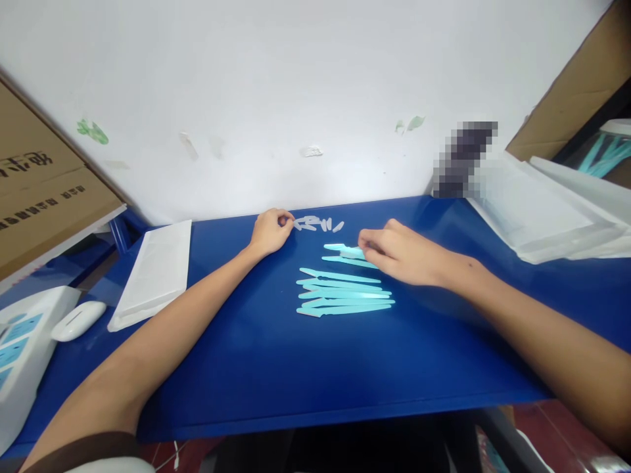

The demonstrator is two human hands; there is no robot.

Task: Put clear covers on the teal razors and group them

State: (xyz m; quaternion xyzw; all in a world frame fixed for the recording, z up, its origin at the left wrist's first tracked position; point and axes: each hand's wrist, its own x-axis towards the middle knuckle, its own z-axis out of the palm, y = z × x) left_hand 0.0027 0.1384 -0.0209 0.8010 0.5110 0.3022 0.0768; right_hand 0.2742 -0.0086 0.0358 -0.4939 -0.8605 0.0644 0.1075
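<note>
My left hand [269,232] rests on the blue table [276,368] with its fingers pinched on one of the small white caps [315,225] that lie in a loose cluster near the back edge. My right hand [397,253] is closed around the handle end of a light-blue plastic stick [342,249] at the top of a row. Below it, several more light-blue sticks [345,293] lie side by side, pointing left.
A stack of white flat bags [155,272] lies at the left, with a white mouse-shaped object [77,320] and a white device [22,348] beyond it. Cardboard boxes [44,190] stand at left and right. Clear packets [537,210] are piled at the right.
</note>
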